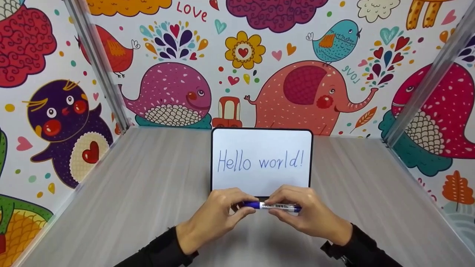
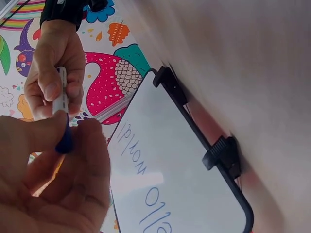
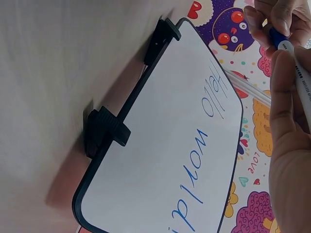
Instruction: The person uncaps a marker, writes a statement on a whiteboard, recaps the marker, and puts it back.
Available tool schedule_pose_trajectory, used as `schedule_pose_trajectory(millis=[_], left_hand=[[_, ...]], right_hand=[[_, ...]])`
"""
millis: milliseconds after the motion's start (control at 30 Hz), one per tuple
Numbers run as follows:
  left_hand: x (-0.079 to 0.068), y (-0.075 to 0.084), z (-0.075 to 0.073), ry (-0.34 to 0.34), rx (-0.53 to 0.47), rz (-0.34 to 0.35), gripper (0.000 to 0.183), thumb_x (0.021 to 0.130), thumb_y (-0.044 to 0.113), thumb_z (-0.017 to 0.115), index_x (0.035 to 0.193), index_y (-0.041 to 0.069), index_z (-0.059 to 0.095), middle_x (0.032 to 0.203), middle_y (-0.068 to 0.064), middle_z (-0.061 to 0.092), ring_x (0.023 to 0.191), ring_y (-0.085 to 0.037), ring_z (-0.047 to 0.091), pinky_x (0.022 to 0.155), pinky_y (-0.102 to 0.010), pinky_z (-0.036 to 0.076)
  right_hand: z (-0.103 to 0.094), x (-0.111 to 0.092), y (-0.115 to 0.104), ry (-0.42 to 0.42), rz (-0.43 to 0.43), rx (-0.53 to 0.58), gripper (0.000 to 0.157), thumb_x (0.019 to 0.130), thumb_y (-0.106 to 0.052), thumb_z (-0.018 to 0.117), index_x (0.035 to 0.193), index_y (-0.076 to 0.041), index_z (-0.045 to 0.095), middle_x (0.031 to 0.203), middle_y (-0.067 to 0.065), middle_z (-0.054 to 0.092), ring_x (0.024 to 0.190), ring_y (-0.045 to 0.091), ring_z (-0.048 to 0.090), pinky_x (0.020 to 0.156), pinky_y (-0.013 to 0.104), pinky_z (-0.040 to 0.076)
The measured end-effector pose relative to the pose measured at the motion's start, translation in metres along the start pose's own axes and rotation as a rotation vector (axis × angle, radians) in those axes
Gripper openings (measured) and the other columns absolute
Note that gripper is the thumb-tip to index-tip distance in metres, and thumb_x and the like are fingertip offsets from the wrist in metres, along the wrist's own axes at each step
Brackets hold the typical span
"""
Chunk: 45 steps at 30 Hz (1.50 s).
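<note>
A whiteboard marker with a white barrel and a blue cap lies level between both hands, in front of the whiteboard. My left hand pinches the capped end between thumb and fingers. The barrel is held by my right hand, its thumb below and fingers above. In the left wrist view the blue cap shows at the left fingertips. The cap sits against the barrel in the right wrist view. Behind the hands, the small black-framed whiteboard stands upright, reading "Hello world!" in blue.
Black clip feet support the whiteboard's lower edge on the grey wood-grain table. Cartoon-printed panels wall the table at the back and both sides, with metal posts at the corners.
</note>
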State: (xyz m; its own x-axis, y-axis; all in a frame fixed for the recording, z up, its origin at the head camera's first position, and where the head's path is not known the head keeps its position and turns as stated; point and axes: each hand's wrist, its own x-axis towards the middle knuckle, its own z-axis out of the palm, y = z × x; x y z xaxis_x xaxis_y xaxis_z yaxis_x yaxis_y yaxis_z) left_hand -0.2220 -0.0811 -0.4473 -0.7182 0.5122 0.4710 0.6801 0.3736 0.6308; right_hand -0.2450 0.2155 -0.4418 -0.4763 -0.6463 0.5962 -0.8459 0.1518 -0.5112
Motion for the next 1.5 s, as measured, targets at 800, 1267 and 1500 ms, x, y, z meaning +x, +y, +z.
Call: schedule_pose_trajectory(millis=[800, 1267, 1500], left_hand=[[0.01, -0.021, -0.033, 0.172, 0.216, -0.047, 0.017, 0.11, 0.022, 0.084, 0.124, 0.014, 0.089, 0.112, 0.001, 0.088, 0.099, -0.013, 0.08, 0.084, -0.032, 0.071], [0.009, -0.036, -0.056, 0.219, 0.366, -0.05, 0.022, 0.109, 0.022, 0.085, 0.129, 0.013, 0.088, 0.119, -0.006, 0.086, 0.096, -0.019, 0.076, 0.083, -0.033, 0.068], [0.008, -0.044, -0.068, 0.271, 0.464, -0.061, 0.024, 0.109, 0.027, 0.087, 0.129, 0.015, 0.089, 0.121, -0.004, 0.086, 0.114, -0.026, 0.082, 0.099, -0.048, 0.071]], right_hand=[[-0.03, -0.005, 0.021, 0.18, 0.073, -0.127, 0.036, 0.095, 0.007, 0.092, 0.122, -0.016, 0.086, 0.109, 0.004, 0.087, 0.09, 0.014, 0.08, 0.087, 0.018, 0.07], [-0.055, -0.011, 0.033, 0.268, 0.138, -0.265, 0.039, 0.091, 0.009, 0.094, 0.119, -0.017, 0.087, 0.11, -0.001, 0.089, 0.089, 0.012, 0.082, 0.089, 0.013, 0.067], [-0.063, -0.013, 0.039, 0.31, 0.127, -0.328, 0.035, 0.091, 0.008, 0.095, 0.117, -0.014, 0.088, 0.109, 0.0, 0.089, 0.087, 0.013, 0.082, 0.086, 0.01, 0.066]])
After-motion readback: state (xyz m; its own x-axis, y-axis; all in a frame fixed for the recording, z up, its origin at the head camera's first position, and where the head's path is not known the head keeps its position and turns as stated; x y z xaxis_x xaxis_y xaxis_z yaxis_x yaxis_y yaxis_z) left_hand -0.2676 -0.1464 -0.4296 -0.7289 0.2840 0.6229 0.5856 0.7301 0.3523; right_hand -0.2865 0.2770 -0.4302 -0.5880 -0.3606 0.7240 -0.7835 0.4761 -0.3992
